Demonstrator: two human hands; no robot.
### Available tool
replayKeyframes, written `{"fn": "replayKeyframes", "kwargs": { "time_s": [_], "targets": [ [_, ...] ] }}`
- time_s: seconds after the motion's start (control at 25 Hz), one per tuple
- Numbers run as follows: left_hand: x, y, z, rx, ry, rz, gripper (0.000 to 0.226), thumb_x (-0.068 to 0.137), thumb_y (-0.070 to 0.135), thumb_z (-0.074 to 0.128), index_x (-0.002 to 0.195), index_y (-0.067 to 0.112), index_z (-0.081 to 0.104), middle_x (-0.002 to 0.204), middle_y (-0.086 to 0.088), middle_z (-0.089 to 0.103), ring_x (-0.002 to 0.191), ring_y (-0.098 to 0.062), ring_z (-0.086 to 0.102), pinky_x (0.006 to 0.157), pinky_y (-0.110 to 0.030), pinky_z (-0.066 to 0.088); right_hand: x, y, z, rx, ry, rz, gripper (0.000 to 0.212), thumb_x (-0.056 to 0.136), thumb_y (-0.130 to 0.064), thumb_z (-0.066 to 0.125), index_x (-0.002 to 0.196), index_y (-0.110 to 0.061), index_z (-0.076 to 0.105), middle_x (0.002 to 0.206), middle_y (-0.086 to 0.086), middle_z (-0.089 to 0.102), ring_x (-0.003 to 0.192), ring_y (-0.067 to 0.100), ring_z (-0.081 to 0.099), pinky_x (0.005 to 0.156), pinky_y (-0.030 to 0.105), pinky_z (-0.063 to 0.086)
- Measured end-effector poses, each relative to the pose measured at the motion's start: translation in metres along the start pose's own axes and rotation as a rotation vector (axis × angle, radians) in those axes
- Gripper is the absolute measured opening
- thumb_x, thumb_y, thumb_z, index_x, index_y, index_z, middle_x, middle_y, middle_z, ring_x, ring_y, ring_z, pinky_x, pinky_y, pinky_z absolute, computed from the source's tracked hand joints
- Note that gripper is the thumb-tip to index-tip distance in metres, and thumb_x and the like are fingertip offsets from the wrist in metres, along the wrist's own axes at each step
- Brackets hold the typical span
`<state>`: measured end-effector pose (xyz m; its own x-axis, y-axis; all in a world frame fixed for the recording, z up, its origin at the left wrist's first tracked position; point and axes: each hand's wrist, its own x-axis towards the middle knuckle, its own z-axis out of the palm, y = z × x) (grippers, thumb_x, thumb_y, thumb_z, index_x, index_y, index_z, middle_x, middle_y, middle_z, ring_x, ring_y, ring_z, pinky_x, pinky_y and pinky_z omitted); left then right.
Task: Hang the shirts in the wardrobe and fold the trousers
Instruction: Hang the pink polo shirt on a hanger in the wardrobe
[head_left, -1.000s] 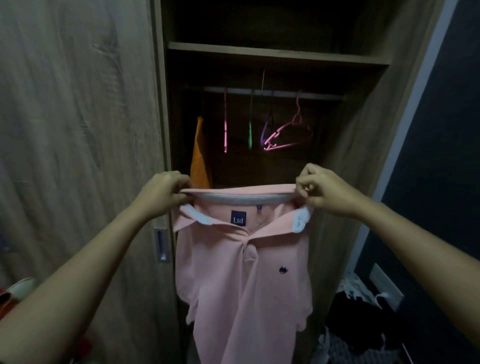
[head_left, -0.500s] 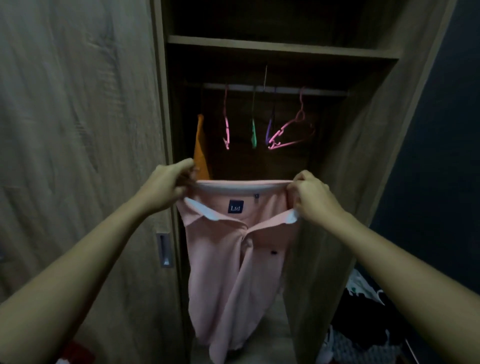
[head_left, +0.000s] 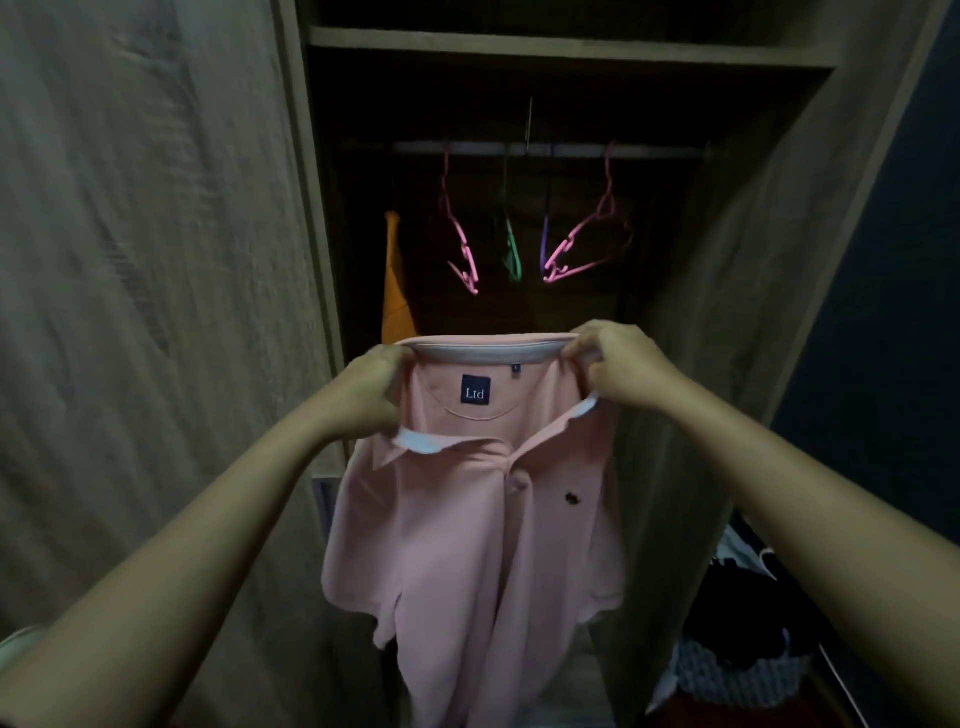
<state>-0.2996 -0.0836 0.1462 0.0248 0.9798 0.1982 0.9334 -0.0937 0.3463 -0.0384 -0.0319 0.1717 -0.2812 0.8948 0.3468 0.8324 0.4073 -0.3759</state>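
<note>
Both hands, left hand (head_left: 370, 391) and right hand (head_left: 618, 369), pinch the collar ends of the soft, light, floppy pink cotton polo shirt (head_left: 478, 525) at frame centre, best held there.

Bare left hand (head_left: 366, 397), right hand (head_left: 623, 370)

The pink polo shirt (head_left: 467, 545) is soft, matt knit cloth. The brown wardrobe door (head_left: 145, 260) shows matt wood grain. The pink hanger (head_left: 587, 249) looks smooth plastic.
</note>
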Motion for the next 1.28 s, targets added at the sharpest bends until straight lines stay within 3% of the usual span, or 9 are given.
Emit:
{"fn": "replayKeyframes", "kwargs": {
  "time_s": [0.2,0.32,0.48,0.64,0.76,0.88,0.96,1.12,1.28],
  "targets": [
    [0.027,-0.003,-0.005,-0.221,-0.216,0.049,0.045,0.078,-0.004,0.058,0.108,0.029,0.061,0.119,0.008,0.057,0.114,-0.012,0.054,0.092,-0.027,0.048,0.029,0.011,-0.007,0.145,-0.107,0.049,0.040,0.080,0.004,0.047,0.113,-0.008,0.067,0.112,0.007,0.061,0.099,0.021,0.060,0.087,0.033,0.052],
    [0.067,0.012,-0.003,-0.275,0.080,0.014,0.041,0.087,0.024,0.063,0.125,0.031,0.050,0.136,0.003,0.048,0.118,-0.016,0.052,0.095,-0.029,0.044,0.045,0.007,-0.007,0.194,-0.152,0.028,0.041,0.079,0.003,0.047,0.114,-0.009,0.066,0.105,0.007,0.063,0.081,0.013,0.059,0.069,0.026,0.049],
    [0.159,0.040,-0.005,-0.569,0.440,-0.240,0.056,0.092,0.037,0.054,0.143,0.023,0.033,0.148,-0.006,0.035,0.132,-0.024,0.039,0.100,-0.032,0.037,0.067,0.010,-0.013,0.143,-0.136,-0.132,0.043,0.078,0.001,0.052,0.120,-0.007,0.062,0.122,0.011,0.060,0.111,0.021,0.056,0.090,0.028,0.046],
    [0.242,0.051,0.000,-0.823,0.498,-0.467,0.070,0.093,0.050,0.043,0.147,0.011,0.022,0.150,-0.014,0.032,0.135,-0.031,0.036,0.110,-0.042,0.032,0.088,0.028,-0.022,0.100,-0.145,-0.245,0.047,0.078,-0.001,0.054,0.124,-0.006,0.058,0.125,0.013,0.055,0.117,0.022,0.051,0.095,0.028,0.043],
    [0.287,0.047,0.009,-0.895,0.453,-0.462,0.083,0.077,0.063,0.053,0.136,0.006,0.042,0.133,-0.018,0.052,0.120,-0.034,0.052,0.101,-0.044,0.043,0.106,0.044,-0.024,0.082,-0.149,-0.290,0.044,0.078,-0.002,0.056,0.122,-0.005,0.059,0.123,0.014,0.052,0.119,0.024,0.049,0.100,0.032,0.041],
    [0.308,0.057,0.008,-0.709,0.565,-0.392,0.038,0.086,0.033,0.057,0.113,0.006,0.063,0.101,-0.011,0.066,0.092,-0.025,0.063,0.074,-0.029,0.048,0.122,0.058,-0.021,0.100,-0.152,-0.310,0.046,0.078,-0.002,0.057,0.123,-0.006,0.057,0.128,0.009,0.045,0.122,0.021,0.045,0.101,0.025,0.036],
    [0.309,0.067,0.001,-0.610,0.673,-0.392,0.024,0.089,0.021,0.052,0.102,0.007,0.067,0.097,-0.009,0.068,0.090,-0.022,0.063,0.071,-0.025,0.043,0.130,0.064,-0.018,0.126,-0.157,-0.317,0.051,0.078,-0.003,0.058,0.128,-0.007,0.053,0.132,0.007,0.042,0.125,0.018,0.041,0.102,0.020,0.030],
    [0.282,0.084,-0.007,-0.524,0.747,-0.329,0.022,0.089,0.017,0.050,0.102,0.009,0.067,0.087,-0.006,0.070,0.084,-0.018,0.065,0.065,-0.023,0.042,0.132,0.069,-0.007,0.164,-0.155,-0.314,0.056,0.079,-0.003,0.058,0.133,-0.008,0.048,0.134,0.005,0.039,0.128,0.016,0.037,0.097,0.011,0.022],
    [0.199,0.096,0.009,-0.531,0.804,-0.216,0.030,0.094,0.016,0.048,0.123,0.012,0.056,0.069,0.008,0.061,0.064,-0.005,0.060,0.057,-0.015,0.048,0.114,0.062,0.008,0.222,-0.097,-0.293,0.055,0.079,0.001,0.055,0.133,-0.003,0.047,0.134,0.007,0.039,0.126,0.017,0.040,0.091,0.005,0.020]
  ]
}}
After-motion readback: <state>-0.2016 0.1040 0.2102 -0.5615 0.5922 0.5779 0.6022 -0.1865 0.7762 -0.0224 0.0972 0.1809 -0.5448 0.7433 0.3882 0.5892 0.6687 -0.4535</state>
